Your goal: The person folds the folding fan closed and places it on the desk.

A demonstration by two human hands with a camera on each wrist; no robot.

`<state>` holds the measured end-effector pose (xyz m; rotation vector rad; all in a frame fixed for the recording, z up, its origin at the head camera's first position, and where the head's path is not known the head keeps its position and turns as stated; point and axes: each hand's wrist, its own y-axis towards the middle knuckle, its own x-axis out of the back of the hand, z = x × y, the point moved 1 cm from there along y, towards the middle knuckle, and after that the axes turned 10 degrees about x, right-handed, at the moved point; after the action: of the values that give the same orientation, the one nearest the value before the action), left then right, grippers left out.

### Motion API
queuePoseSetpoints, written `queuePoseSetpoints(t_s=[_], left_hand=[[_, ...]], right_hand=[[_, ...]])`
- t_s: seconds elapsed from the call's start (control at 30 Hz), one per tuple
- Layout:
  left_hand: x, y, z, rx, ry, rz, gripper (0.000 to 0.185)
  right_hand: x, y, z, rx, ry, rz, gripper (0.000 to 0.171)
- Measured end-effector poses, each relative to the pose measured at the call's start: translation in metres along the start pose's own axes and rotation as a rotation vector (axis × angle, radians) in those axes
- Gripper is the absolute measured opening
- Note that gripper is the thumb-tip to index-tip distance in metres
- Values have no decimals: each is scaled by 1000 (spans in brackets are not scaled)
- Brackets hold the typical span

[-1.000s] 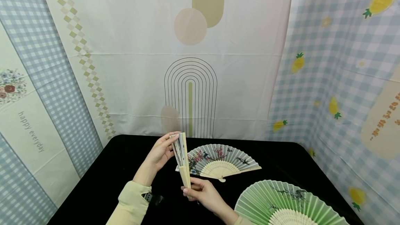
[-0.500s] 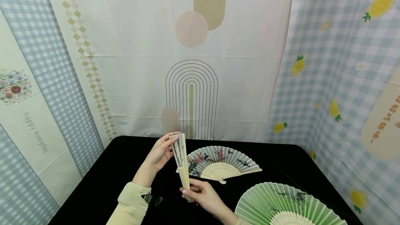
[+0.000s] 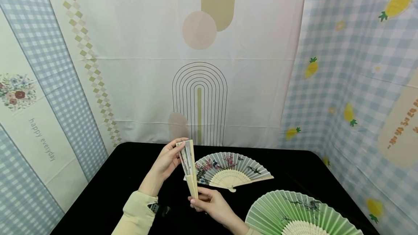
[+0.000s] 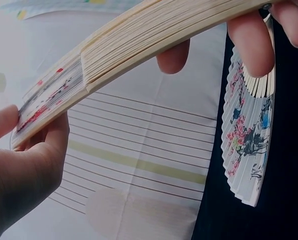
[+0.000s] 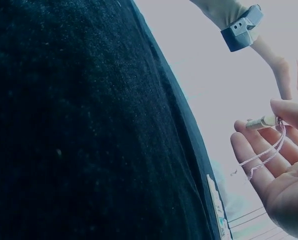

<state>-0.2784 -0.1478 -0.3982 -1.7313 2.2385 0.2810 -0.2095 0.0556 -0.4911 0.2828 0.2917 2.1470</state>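
Observation:
A folded fan (image 3: 190,168) with pale wooden ribs stands nearly upright above the black table (image 3: 107,188). My left hand (image 3: 168,159) pinches its printed top end between thumb and fingers (image 4: 24,160). Gripping its lower pivot end is my right hand (image 3: 209,200). In the left wrist view the closed fan (image 4: 139,45) runs across the frame, with my right hand's fingers (image 4: 253,40) curled round its ribs. In the right wrist view the fan's pivot tip (image 5: 261,122) sits at the fingertips of my right hand (image 5: 281,175), and a thin pink cord (image 5: 263,152) hangs from it.
An open grey-blue fan (image 3: 232,169) with flowers and birds lies flat just behind the hands. An open green fan (image 3: 300,209) lies at the near right. Patterned cloth backdrops (image 3: 199,64) wall in the table on three sides.

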Motion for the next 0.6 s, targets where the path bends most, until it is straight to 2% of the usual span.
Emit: queuePoseSetpoints(t_s=[0.2, 0.43, 0.6], left_hand=[[0, 1, 0, -4, -26, -2, 18], [0, 1, 0, -1, -23, 41, 34], [0, 1, 1, 11, -34, 41, 32]], right_hand=[[1, 0, 2, 11, -24, 2, 39], [0, -1, 4, 1, 42, -6, 45], [0, -1, 3, -32, 72, -5, 43]])
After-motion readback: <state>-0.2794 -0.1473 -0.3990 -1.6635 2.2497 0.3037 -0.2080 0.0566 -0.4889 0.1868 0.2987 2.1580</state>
